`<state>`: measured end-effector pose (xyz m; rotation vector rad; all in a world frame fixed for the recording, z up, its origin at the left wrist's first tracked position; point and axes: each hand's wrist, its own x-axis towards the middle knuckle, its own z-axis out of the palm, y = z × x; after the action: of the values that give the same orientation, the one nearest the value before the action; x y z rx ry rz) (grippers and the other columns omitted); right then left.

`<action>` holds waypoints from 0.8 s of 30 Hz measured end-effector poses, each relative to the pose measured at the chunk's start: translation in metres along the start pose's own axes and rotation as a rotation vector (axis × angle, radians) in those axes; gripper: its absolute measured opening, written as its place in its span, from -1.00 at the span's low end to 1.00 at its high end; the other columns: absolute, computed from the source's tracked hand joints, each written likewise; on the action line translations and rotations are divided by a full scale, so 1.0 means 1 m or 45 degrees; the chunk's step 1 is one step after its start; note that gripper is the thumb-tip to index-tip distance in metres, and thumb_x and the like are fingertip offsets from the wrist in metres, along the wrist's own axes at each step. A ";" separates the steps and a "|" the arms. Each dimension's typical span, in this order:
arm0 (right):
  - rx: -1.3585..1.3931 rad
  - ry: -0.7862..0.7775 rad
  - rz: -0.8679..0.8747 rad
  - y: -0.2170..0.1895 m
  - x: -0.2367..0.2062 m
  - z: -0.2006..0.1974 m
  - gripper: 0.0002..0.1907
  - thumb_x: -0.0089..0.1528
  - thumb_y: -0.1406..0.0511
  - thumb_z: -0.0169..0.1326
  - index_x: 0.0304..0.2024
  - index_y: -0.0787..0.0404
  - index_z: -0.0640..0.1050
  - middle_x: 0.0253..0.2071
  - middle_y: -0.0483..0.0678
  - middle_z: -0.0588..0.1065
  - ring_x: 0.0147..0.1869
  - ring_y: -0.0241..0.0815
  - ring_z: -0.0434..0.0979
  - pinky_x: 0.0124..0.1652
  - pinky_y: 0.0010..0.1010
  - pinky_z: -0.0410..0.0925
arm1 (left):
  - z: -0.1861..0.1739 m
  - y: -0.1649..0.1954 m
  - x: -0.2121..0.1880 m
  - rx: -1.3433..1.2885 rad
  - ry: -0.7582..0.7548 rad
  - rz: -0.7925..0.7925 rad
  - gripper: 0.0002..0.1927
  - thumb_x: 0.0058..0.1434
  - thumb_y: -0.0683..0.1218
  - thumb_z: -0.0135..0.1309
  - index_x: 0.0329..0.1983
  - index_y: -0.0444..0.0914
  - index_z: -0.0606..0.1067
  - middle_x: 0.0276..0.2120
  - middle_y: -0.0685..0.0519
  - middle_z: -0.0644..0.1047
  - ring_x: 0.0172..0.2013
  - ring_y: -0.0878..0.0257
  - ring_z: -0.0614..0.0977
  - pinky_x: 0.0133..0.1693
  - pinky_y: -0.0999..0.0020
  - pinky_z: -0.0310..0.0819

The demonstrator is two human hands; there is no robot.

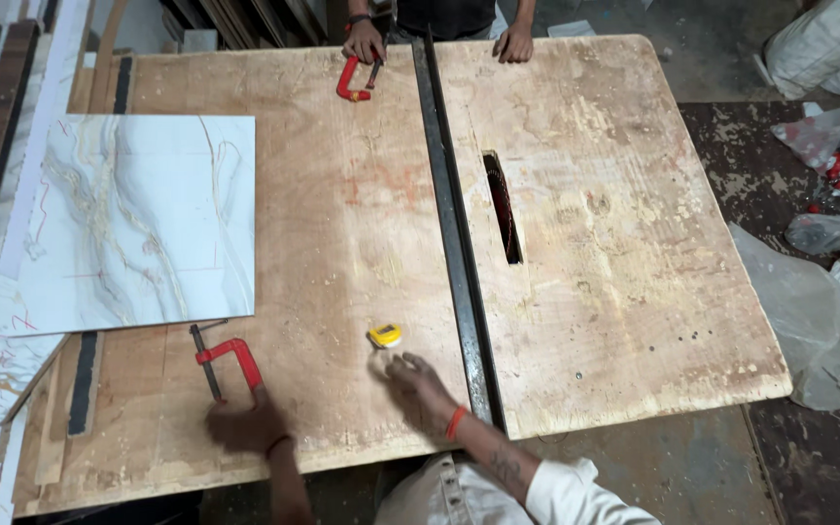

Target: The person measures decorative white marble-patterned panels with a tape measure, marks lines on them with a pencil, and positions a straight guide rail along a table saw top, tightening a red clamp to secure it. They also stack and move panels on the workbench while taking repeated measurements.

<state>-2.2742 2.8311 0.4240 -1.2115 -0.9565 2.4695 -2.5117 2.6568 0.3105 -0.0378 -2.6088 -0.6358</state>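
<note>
The left hand [245, 426] lay on the table [342, 243] at its near edge, closed on the lower end of a red clamp [227, 362]; blur hid the exact finger positions. The clamp stood on the tabletop just beyond the hand, its dark bar pointing away from the person.

The right hand [420, 384] rested flat on the table with fingers loosely spread, gripping nothing. Its fingertips lay just short of a yellow tape measure [385, 335]; contact could not be confirmed. The tape measure sat on the wood just left of the dark metal rail [449, 214], which ran the full depth of the table.

A saw slot [503, 206] opened to the right of the rail. A marbled sheet [138, 219] lay at the left of the table. At the far edge, another person's hands [364, 41] rested beside a second clamp [350, 80].
</note>
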 end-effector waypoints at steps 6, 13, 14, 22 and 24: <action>0.063 -0.125 0.191 0.016 -0.037 0.001 -0.30 0.26 0.17 0.06 0.40 0.26 0.21 0.35 0.11 0.35 0.40 0.05 0.42 0.33 -0.14 0.37 | -0.003 -0.039 0.030 -0.091 -0.412 -0.253 -0.66 0.19 -0.06 0.17 0.00 -0.27 0.56 -0.02 -0.21 0.46 -0.09 -0.18 0.55 -0.11 -0.09 0.47; 0.218 -0.036 0.074 0.034 -0.068 -0.055 -0.53 0.31 0.18 -0.02 0.19 0.32 0.47 0.03 0.14 0.63 0.06 -0.05 0.67 0.10 -0.27 0.50 | -0.059 -0.053 -0.003 -0.069 -0.419 -0.151 -0.80 0.27 -0.18 0.06 -0.16 -0.33 0.66 -0.31 -0.29 0.62 -0.23 -0.14 0.65 -0.08 -0.05 0.55; 0.161 0.024 0.050 0.044 -0.073 -0.064 -0.56 0.32 0.19 -0.01 0.17 0.30 0.49 0.01 0.14 0.63 0.03 -0.07 0.67 0.05 -0.29 0.51 | -0.067 -0.060 -0.018 -0.242 -0.365 -0.349 -0.79 0.27 -0.21 0.04 -0.17 -0.35 0.65 -0.33 -0.27 0.62 -0.32 -0.11 0.64 -0.20 -0.03 0.52; 0.294 0.063 0.189 0.170 -0.127 -0.132 -0.57 0.32 0.21 0.00 0.17 0.34 0.46 -0.01 0.19 0.63 -0.08 -0.10 0.69 -0.13 -0.32 0.55 | -0.068 -0.173 -0.172 -1.415 -0.816 -1.327 -0.90 0.30 -0.13 0.00 -0.29 -0.25 0.50 -0.50 0.12 0.42 -0.56 0.28 0.47 -0.59 0.29 0.31; 0.271 0.025 0.179 0.194 -0.147 -0.139 -0.53 0.31 0.21 0.02 0.21 0.31 0.44 0.00 0.17 0.62 -0.12 -0.13 0.68 -0.18 -0.36 0.53 | -0.084 -0.191 -0.205 -1.256 -1.227 -0.603 -0.90 0.28 -0.09 0.01 -0.24 -0.20 0.48 -0.53 0.12 0.42 -0.57 0.31 0.47 -0.59 0.33 0.36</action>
<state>-2.0591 2.6787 0.3291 -1.2669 -0.6031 2.5818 -2.3174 2.4652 0.2058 -0.0352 -2.7802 -2.5308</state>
